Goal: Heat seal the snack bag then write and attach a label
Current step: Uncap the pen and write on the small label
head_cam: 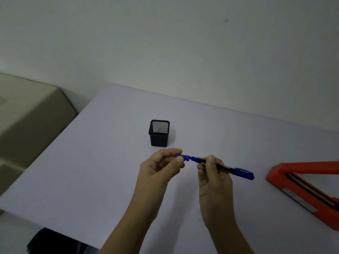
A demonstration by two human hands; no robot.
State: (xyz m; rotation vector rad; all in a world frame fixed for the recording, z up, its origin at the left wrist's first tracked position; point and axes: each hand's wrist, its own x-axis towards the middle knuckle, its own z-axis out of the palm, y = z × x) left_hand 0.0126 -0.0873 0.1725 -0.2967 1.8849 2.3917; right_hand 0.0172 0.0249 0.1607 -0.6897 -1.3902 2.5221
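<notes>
- Nearest me, at the bottom left, something dark [55,241] shows below the front edge of the table [91,171]; it is too dim to tell what it is.
- Both my forearms come up from the bottom edge over the pale lilac table top.
- My left hand [161,167] pinches the blue cap [183,157] between thumb and forefinger, the other fingers curled in.
- My right hand [212,173] grips the marker [227,168] by its black barrel, thumb on top, and holds it roughly level above the table.
- The marker's right end carries a second blue cap with a clip and sticks out past my right hand.
- The blue cap in my left hand lines up with the marker's blue neck, and it looks partly off.
- To the right, well apart from my hands, the orange heat sealer [293,186] lies on the table with its arm raised, cut off by the frame edge.
- Just beyond my left hand, a black mesh pen holder [159,133] stands upright.
- Farther back is a plain wall [165,43], with a beige piece of furniture [31,110] at the left.
</notes>
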